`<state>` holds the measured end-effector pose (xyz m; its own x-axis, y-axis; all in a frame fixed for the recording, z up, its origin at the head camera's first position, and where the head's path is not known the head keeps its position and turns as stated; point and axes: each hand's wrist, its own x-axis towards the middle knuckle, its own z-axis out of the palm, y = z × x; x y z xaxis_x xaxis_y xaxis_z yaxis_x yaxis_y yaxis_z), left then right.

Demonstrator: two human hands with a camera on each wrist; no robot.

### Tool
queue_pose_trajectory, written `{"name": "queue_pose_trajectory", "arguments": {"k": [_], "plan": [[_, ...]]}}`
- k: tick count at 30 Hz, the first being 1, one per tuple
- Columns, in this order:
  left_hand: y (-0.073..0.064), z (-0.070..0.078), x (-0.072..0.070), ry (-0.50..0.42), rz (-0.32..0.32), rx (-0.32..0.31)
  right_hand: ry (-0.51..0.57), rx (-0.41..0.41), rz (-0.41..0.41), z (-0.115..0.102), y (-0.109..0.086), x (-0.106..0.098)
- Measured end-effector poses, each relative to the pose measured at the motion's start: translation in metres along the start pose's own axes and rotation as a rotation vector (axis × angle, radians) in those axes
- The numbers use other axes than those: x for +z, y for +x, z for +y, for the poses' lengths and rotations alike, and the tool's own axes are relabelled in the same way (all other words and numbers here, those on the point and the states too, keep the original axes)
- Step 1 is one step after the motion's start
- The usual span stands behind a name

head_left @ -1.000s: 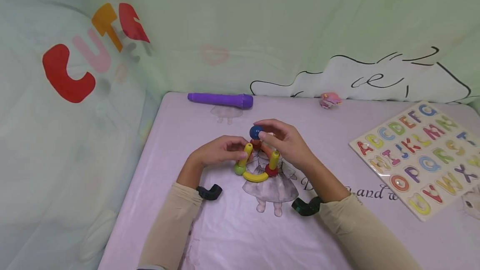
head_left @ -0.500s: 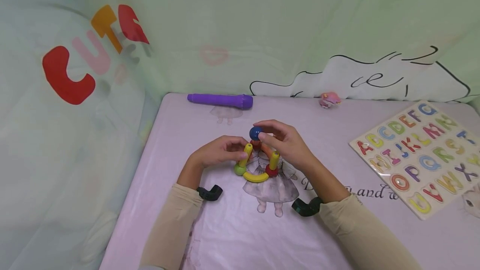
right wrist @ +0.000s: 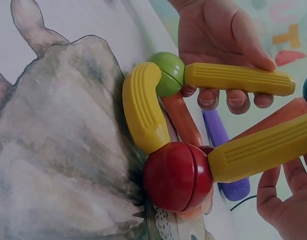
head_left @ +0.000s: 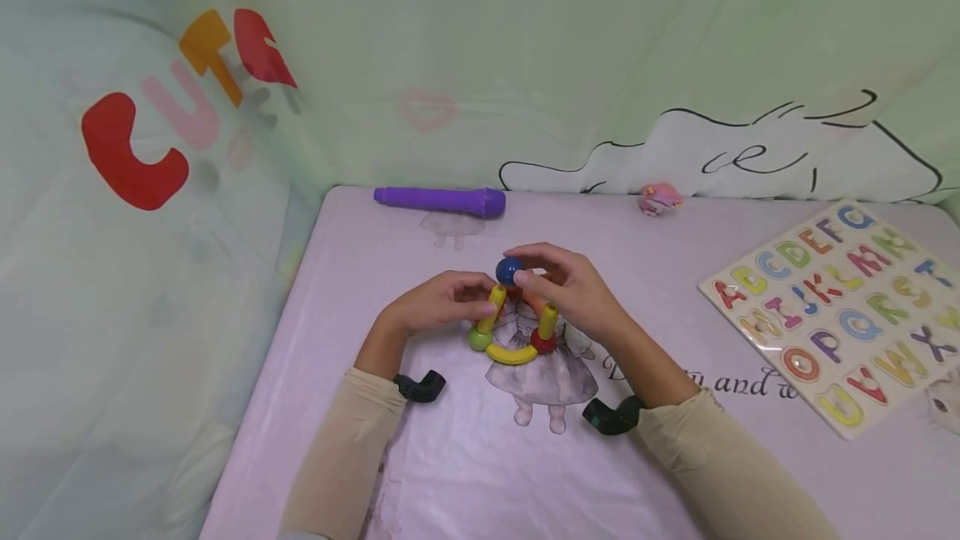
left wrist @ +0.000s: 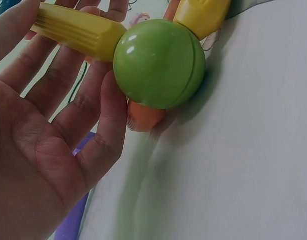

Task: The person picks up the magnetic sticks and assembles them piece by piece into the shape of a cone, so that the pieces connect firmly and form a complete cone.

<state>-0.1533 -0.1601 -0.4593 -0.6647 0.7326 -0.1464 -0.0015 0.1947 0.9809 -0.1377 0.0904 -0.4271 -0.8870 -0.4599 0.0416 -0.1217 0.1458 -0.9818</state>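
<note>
In the head view my left hand (head_left: pixel 431 302) pinches an upright yellow stick (head_left: pixel 492 311) between thumb and fingers. That stick rises from a green ball (left wrist: pixel 160 64), which a curved yellow piece (right wrist: pixel 143 107) joins to a red ball (right wrist: pixel 176 177). A second yellow stick (head_left: pixel 548 321) stands on the red ball. Orange pieces (right wrist: pixel 182 117) make up the far side, partly hidden by my hands. With thumb and fingertips, my right hand (head_left: pixel 573 286) holds a blue ball (head_left: pixel 508 271) close above the left stick's top; whether they touch, I cannot tell.
A purple toy microphone (head_left: pixel 442 200) lies along the table's back edge, and a small pink toy (head_left: pixel 660 199) sits to its right. The wooden alphabet puzzle board (head_left: pixel 840 315) lies on the right. Printed sheets hang behind and at the left of the table (head_left: pixel 465 473).
My right hand has lowered the blue ball slightly and shifted it a little left, toward the top of the left yellow stick. The left hand and the joined pieces stay put.
</note>
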Motion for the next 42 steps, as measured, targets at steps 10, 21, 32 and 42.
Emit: {"name": "queue_pose_trajectory", "arguments": {"k": [10,21,32,42], "plan": [[0.0001,-0.0008,0.0007,0.007,0.004,0.013,0.005,-0.024,-0.020,0.0017,-0.0012,0.0010],[-0.0001,0.0000,0.0006,0.004,0.008,0.006,0.017,-0.028,-0.033,0.0026,-0.0022,0.0015],[-0.0009,0.0018,0.0001,-0.015,0.001,0.016,0.018,-0.028,-0.038,0.0016,-0.0031,0.0016],[-0.0020,0.0009,-0.0001,-0.006,-0.015,0.040,0.009,-0.027,-0.062,0.0002,-0.0032,0.0012]]}}
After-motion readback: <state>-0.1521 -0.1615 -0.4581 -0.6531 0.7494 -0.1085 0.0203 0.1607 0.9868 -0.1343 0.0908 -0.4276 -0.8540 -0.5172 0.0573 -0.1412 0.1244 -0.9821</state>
